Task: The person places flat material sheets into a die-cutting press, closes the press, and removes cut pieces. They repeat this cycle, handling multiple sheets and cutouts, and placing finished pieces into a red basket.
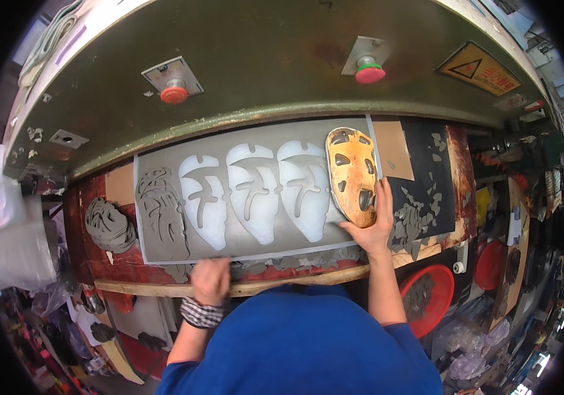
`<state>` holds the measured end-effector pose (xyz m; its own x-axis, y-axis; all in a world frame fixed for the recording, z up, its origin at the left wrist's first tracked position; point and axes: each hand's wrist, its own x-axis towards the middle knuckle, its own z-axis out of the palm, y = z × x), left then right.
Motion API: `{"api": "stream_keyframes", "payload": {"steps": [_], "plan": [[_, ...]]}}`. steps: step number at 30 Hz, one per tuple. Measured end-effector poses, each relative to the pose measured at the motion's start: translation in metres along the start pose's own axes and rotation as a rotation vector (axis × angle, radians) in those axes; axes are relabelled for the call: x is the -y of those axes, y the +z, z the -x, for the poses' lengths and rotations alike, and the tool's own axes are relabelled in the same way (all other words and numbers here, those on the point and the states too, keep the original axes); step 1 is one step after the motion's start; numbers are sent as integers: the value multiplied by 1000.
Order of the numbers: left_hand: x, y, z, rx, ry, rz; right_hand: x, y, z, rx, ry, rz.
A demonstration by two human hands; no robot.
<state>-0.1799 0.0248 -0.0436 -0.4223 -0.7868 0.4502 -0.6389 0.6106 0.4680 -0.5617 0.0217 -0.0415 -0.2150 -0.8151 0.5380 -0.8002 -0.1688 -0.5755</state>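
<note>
A yellow-brown cutting die [353,174], shoe-sole shaped with several openings, lies on the right part of a grey foam sheet [229,138]. My right hand [375,227] grips its near right edge, the fingers along the side and the thumb at the near end. To its left, a row of cut-out shapes [308,197] shows the pale board through the sheet. Curled grey cut pieces [160,210] rest at the sheet's left end. My left hand [211,280] is closed in a fist by the sheet's near edge; whatever it may hold is hidden.
The green press beam [262,59] spans the far side, carrying a red button [174,92] and a pink one [369,71]. A pile of cut grey pieces [109,225] sits at left; foam scraps [412,220] litter the right. Below right stands a red basin [450,289] with scraps.
</note>
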Motion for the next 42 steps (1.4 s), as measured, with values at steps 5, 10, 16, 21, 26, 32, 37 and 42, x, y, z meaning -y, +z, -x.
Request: {"api": "stream_keyframes", "payload": {"steps": [5,10,16,21,26,32,37,42], "plan": [[-1,21,0,184,55,171,-12,23,-22,-314,319,-581],[21,20,-30,98,23,141,1,37,-103,-379,329,-260],[51,25,-89,52,-37,124,31,77,-205,-273,117,339],[80,40,-122,123,-137,-15,30,86,-206,-321,98,277],[85,38,-123,54,-35,16,28,83,-165,-182,151,153],[79,46,-116,66,-84,-79,66,92,-28,160,-48,-15],[64,47,-97,53,-202,-76,55,81,-8,385,127,-90],[52,37,-70,93,-238,-41,78,61,14,370,97,-58]]}}
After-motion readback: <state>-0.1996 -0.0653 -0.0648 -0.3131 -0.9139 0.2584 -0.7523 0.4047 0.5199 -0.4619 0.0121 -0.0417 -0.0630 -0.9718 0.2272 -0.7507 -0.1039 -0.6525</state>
